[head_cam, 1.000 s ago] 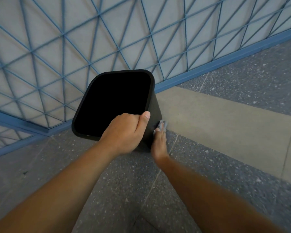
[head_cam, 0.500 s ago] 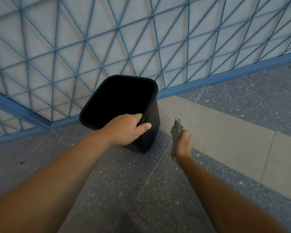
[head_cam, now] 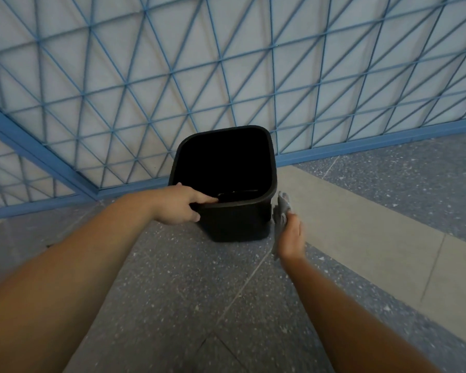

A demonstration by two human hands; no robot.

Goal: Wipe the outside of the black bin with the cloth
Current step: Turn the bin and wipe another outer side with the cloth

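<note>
The black bin [head_cam: 237, 222] stands upright on the speckled floor close to the blue lattice wall, its open mouth facing up. My left hand [head_cam: 178, 207] grips the near left part of its rim, index finger lying along the rim's edge and thumb on the outer wall. My right hand [head_cam: 291, 236] holds a grey cloth [head_cam: 281, 211] bunched in its fingers, just beside the bin's right front corner. I cannot tell whether the cloth touches the bin's side.
A white wall with a blue diagonal lattice [head_cam: 226, 76] and a blue base rail [head_cam: 361, 146] runs behind the bin. A lighter beige strip [head_cam: 361, 227] crosses the grey speckled floor [head_cam: 199, 305] to the right.
The bin has gone from tilted toward me to upright. My left hand slid along the rim to the near left edge. My right hand with the cloth came off the side, then back beside the corner.
</note>
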